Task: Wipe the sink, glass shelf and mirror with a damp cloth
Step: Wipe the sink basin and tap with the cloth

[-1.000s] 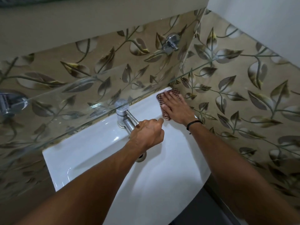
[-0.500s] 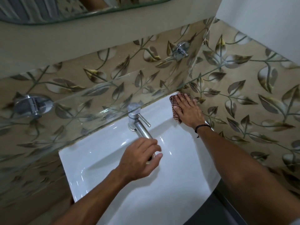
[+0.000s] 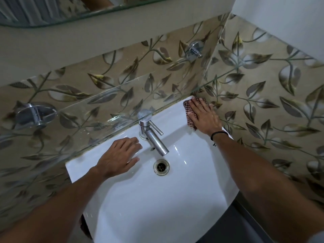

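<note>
At the sink's (image 3: 157, 199) one-o'clock corner the flat right hand (image 3: 204, 118) presses the cloth (image 3: 188, 106), basin toward seven o'clock; left hand (image 3: 117, 156) lies flat, empty.

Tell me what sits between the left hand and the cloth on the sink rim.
The head view shows the tap standing between the left hand and the cloth, which the right hand presses flat.

chrome tap (image 3: 154, 139) — lever angled right | drain (image 3: 161, 167) below spout | leaf-patterned tiles (image 3: 263, 102) | chrome wall mount (image 3: 193, 50) upper right
</note>
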The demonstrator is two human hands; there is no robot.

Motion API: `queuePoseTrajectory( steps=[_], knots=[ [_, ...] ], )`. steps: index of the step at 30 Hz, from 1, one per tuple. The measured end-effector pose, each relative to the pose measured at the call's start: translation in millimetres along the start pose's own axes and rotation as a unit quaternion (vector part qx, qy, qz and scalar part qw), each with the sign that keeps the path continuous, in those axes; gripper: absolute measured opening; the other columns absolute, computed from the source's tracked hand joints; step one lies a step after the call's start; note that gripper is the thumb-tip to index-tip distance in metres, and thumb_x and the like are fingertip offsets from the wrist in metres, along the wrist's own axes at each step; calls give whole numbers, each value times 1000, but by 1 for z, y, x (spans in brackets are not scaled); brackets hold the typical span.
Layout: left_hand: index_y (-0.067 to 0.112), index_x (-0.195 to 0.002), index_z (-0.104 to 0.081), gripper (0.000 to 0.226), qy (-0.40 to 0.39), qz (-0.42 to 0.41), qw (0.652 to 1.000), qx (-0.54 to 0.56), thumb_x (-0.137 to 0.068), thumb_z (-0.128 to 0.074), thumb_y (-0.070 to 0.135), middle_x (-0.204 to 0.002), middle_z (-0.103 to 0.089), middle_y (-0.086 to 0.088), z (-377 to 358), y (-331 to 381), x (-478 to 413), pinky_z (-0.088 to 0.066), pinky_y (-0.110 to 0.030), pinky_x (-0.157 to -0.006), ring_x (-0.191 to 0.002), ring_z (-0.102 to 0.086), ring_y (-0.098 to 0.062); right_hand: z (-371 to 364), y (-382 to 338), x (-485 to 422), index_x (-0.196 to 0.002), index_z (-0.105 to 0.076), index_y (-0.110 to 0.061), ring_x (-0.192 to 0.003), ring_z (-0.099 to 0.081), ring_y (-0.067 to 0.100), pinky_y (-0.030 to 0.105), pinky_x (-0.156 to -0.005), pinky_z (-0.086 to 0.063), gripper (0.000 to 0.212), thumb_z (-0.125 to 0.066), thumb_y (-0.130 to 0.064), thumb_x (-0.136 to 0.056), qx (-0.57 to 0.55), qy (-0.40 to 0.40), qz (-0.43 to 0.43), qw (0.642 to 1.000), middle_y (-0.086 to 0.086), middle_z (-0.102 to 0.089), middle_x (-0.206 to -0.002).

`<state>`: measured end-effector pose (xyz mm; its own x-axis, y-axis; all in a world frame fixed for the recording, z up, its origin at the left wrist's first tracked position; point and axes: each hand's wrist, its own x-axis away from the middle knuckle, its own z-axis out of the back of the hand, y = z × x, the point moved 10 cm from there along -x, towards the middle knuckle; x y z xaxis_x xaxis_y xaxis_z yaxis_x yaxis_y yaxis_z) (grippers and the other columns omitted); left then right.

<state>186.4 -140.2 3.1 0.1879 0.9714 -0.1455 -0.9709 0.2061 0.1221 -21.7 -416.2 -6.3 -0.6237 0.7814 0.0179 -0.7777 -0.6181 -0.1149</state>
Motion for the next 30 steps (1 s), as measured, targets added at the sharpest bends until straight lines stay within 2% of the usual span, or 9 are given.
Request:
queuePoseTrajectory(
  steps=[13,18,20,22,25,30],
  knots=[
    [23,-121,-61,38,22,22,999,-35,-88,-62,43,-133,-57,-3,-1,-2,-1,-43,-40,-94,-115,-54,-29,-1,3,-6,-160,-17,-28,-155,-1,11,44,-124,-2,70,-11,-61,-98,12,8,-13,1000,-12,-9,-167],
    [25,-120,-61,39,29,17,999,-35,-86,-61,44,-132,-59,-4,-4,-2,-1,-49,-42,-89,-117,-50,-27,-8,-11,-7,-158,-25,-20,-155,-6,19,54,-123,-3,73,-6,-53,-96,-1,28,-117,993,0,-20,-166],
    [25,-121,-60,40,23,21,999,-26,-87,-57,47,-133,-58,-4,-6,-3,0,-48,-44,-90,-118,-49,-28,-12,-36,-3,-157,-29,-16,-154,-10,19,52,-123,-3,74,-7,-50,-95,-43,24,-136,989,4,-24,-165],
    [25,-121,-61,42,25,25,999,-24,-86,-56,48,-133,-57,-4,-6,-5,-1,-46,-45,-92,-118,-49,-29,-18,-68,6,-157,-29,-16,-154,-12,19,50,-124,-2,69,-15,-49,-98,-82,30,-102,991,3,-24,-165],
    [25,-119,-62,42,32,28,999,-16,-85,-54,49,-132,-57,-3,-3,-6,-3,-45,-45,-91,-117,-49,-29,-23,-113,33,-159,-22,-25,-154,-8,14,47,-124,1,63,-18,-52,-102,-109,31,1,993,-5,-18,-166],
    [25,-118,-63,40,45,41,998,5,-85,-55,47,-131,-58,-1,1,-9,-2,-47,-44,-88,-114,-50,-26,-26,-109,44,-160,-17,-29,-154,-3,9,41,-126,1,60,-18,-52,-105,-105,4,49,993,-11,-11,-167]
  ],
)
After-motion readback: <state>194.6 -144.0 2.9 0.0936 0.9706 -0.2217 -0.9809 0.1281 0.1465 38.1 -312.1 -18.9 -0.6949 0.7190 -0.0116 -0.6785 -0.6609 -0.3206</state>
